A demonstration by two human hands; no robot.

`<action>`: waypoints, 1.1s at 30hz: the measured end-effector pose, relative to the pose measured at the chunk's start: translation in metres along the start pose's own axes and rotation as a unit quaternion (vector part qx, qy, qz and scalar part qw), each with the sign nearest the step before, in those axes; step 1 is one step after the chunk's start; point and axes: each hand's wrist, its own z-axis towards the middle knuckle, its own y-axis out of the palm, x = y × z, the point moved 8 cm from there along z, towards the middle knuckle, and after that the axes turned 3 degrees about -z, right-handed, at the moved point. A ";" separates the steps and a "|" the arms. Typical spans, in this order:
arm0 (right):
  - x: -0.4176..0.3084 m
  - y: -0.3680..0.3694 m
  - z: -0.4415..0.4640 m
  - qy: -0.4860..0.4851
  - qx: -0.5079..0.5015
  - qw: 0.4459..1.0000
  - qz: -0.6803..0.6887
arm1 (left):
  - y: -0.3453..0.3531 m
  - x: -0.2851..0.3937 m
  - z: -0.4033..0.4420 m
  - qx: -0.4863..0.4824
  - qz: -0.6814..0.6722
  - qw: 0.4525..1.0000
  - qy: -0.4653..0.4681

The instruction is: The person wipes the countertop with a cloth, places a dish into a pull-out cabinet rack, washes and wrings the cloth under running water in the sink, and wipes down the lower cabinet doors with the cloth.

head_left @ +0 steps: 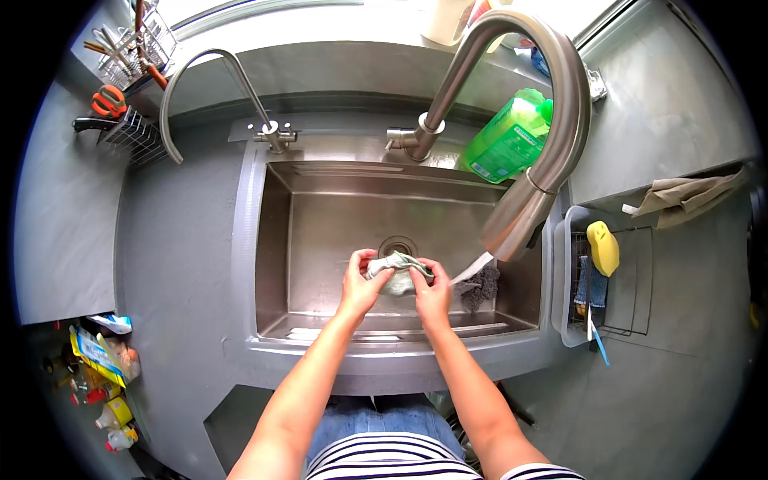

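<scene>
Over the sink (344, 216), near the drain (397, 246), both hands hold a small, crumpled, pale green and white cloth (398, 280). My left hand (360, 282) pinches its left end between thumb and fingers. The right end is gripped by my right hand (433, 290), thumb towards the middle. The cloth is bunched up along its top and hangs down between the thumbs. Right of my right hand, a whitish stream of water (472, 269) comes from the large curved faucet (552, 152). A dark grey shaggy cloth or scrubber (480, 289) lies at the sink's right side.
A green bottle (508, 140) stands behind the sink, beside a thinner tap (276, 136). To the right sits a plastic tray (566, 320) with a yellow sponge (603, 248) and brushes. Orange-handled scissors (109, 101) are in a rack at left. Bottles and packets are lower left.
</scene>
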 end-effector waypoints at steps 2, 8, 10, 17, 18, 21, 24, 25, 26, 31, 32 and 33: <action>-0.014 -0.010 -0.014 -0.022 0.001 0.996 -0.082 | 0.013 -0.013 -0.007 -0.004 -0.054 0.996 -0.078; -0.037 -0.023 -0.032 -0.109 -0.075 0.975 -0.178 | 0.066 -0.045 -0.020 -0.171 -0.254 0.926 -0.219; -0.034 -0.042 -0.026 -0.145 -0.016 0.955 -0.260 | 0.071 -0.041 -0.024 -0.160 -0.234 0.933 -0.222; 0.033 -0.085 0.008 0.061 -0.049 0.995 0.061 | 0.073 -0.032 -0.015 -0.209 -0.199 0.948 -0.136; 0.039 -0.085 0.005 0.140 -0.052 0.978 0.145 | 0.073 -0.032 -0.015 -0.238 -0.206 0.935 -0.163; 0.026 -0.082 -0.006 0.166 -0.094 0.941 0.280 | 0.073 -0.032 -0.022 -0.164 -0.371 0.887 -0.221; 0.039 -0.090 -0.007 0.162 -0.078 0.955 0.234 | 0.082 -0.028 -0.026 -0.255 -0.445 0.825 -0.236; 0.038 -0.093 -0.009 0.157 -0.039 0.963 0.214 | 0.087 -0.024 -0.030 -0.288 -0.459 0.805 -0.241; 0.034 -0.093 -0.005 0.075 -0.034 0.981 0.174 | 0.087 -0.023 -0.032 -0.282 -0.456 0.814 -0.222; -0.004 -0.072 -0.011 -0.160 -0.142 0.949 -0.233 | 0.096 0.007 -0.041 -0.325 -0.363 0.854 -0.182; 0.010 -0.074 -0.004 -0.076 -0.185 0.957 -0.212 | 0.096 0.009 -0.042 -0.341 -0.340 0.858 -0.178; 0.023 -0.073 -0.002 0.008 -0.226 0.956 -0.188 | 0.095 0.014 -0.043 -0.357 -0.317 0.862 -0.173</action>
